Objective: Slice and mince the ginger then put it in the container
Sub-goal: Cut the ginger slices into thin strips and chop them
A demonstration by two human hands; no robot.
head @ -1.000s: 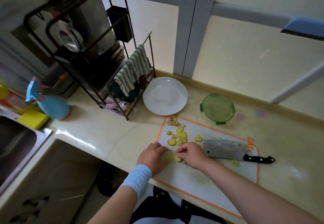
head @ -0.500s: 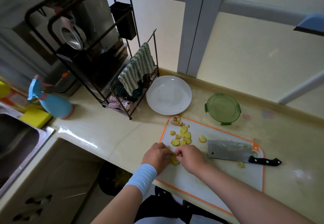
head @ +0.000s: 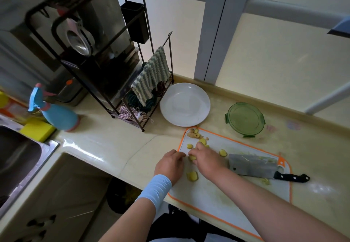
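Observation:
Yellow ginger slices [head: 223,152] lie scattered on the left part of a white cutting board with an orange rim [head: 227,192]. One small stack of slices [head: 192,176] rests near the board's front left. Ginger trimmings [head: 193,133] sit at the board's far left corner. My right hand [head: 207,160] pinches a slice among the loose ones. My left hand [head: 170,165], with a light blue wristband, rests beside it at the board's left edge, fingers curled toward the same slice. A cleaver [head: 254,167] with a black handle lies flat on the board's right side. A green lidded container [head: 245,119] stands behind the board.
A white plate [head: 184,104] sits behind the board's left corner. A black dish rack [head: 106,56] with a striped cloth [head: 151,75] stands at the back left. A blue spray bottle [head: 56,113], yellow sponge [head: 37,129] and sink [head: 17,158] are far left.
My right hand moved from the stack near the front of the board farther back to the scattered slices, leaving the stack behind. My left hand shifted slightly with it.

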